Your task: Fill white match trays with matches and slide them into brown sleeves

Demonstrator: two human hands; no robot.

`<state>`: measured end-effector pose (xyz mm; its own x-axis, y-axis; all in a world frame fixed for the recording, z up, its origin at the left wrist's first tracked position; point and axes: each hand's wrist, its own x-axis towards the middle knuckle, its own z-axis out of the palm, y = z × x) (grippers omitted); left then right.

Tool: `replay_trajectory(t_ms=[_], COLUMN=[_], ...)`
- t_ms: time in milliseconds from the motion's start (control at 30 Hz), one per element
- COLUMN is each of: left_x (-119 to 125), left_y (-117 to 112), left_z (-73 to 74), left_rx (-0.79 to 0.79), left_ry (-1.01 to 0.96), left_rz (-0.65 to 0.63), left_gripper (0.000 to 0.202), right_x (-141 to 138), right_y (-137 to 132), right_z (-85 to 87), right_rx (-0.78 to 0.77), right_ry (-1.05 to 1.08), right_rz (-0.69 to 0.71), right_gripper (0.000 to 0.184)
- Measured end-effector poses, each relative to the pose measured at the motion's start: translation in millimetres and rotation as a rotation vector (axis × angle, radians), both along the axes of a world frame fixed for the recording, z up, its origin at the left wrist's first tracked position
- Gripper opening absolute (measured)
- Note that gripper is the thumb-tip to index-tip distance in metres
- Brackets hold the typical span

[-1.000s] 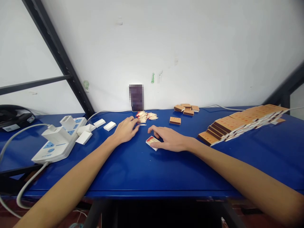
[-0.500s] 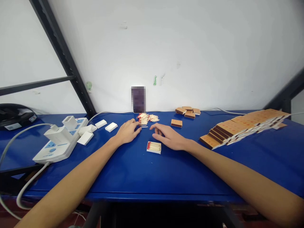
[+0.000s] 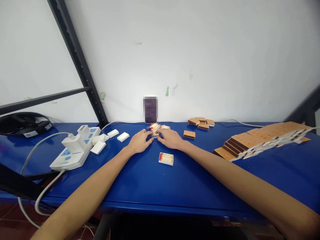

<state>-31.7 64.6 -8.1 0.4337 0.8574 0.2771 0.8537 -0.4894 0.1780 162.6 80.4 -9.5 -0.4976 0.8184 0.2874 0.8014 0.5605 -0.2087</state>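
Observation:
A loose pile of red-tipped matches lies on the blue table by the wall, with a few matches at its near side. My left hand rests at the left of these matches, thumb apart from the fingers. From the right, my right hand reaches in, its fingertips at the pile and its thumb held lower. Both hands touch or nearly touch the matches, and neither grips one that I can make out. Nearer to me lies an open matchbox tray filled with matches.
A matchbox cover and several more covers lie at the back right. Rows of stacked matchboxes stand at the right. White trays and a power strip are at the left. A phone leans on the wall.
My right hand has moved left and forward onto the matches, closing the gap to my left hand. The view has shifted, so everything sits slightly right and lower.

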Motion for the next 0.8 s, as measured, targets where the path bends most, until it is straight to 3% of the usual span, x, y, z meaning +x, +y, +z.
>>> replay_trajectory(t_ms=[267, 567, 800], left_x=[-0.3, 4.2, 6.3], left_y=[-1.3, -15.7, -16.7], left_z=[0.5, 9.7, 12.1], left_rx=[-0.007, -0.068, -0.092], left_ry=[-0.051, -0.116, -0.138], left_rz=[-0.107, -0.322, -0.355], left_gripper=[0.026, 0.018, 0.024], right_x=[6.1, 32.0, 38.1], right_y=[-6.5, -36.2, -44.8], right_z=[1.3, -6.1, -11.1], right_rx=[-0.029, -0.041, -0.002], right_ry=[0.058, 0.122, 0.192], right_rz=[0.046, 0.149, 0.168], right_gripper=[0.018, 0.011, 0.013])
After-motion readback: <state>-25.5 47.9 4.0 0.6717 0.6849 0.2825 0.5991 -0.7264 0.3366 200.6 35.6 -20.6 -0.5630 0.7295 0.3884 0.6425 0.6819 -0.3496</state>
